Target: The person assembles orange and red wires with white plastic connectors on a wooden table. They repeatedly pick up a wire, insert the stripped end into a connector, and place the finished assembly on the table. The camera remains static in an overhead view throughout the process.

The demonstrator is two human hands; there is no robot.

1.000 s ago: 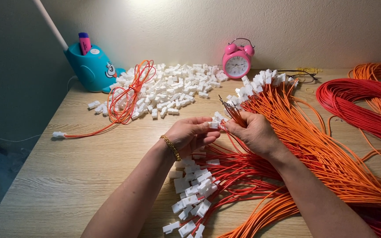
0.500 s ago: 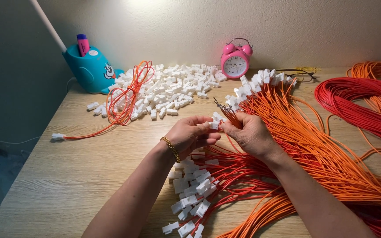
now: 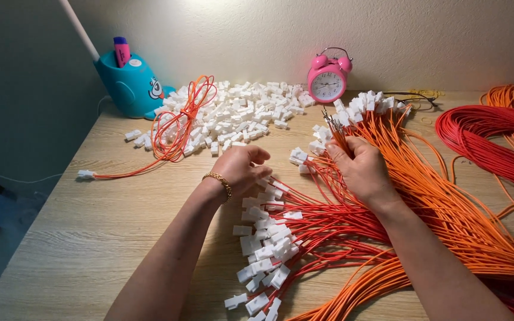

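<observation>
My right hand (image 3: pixel 363 169) grips a few orange wires (image 3: pixel 335 132) whose bare metal tips point up and away from me. My left hand (image 3: pixel 240 168), with a gold bracelet on the wrist, hovers a short way to the left, fingers loosely curled and nothing visible in them. Between the hands, a white connector (image 3: pixel 297 156) fitted to a wire lies on the table. Below the hands spreads a fan of finished red-orange wires with white connectors (image 3: pixel 263 249). A pile of loose white connectors (image 3: pixel 239 113) lies further back.
A pink alarm clock (image 3: pixel 327 80) and a blue lamp base (image 3: pixel 129 86) stand by the wall. A loose orange wire coil (image 3: pixel 179 122) lies at the left, a red wire coil (image 3: pixel 495 139) at the right, and thick orange bundles (image 3: pixel 453 214) cross the wooden table (image 3: pixel 102 226).
The hands were joined at a white connector; now my left hand has drawn back to the left and let go. My right hand still holds the wires.
</observation>
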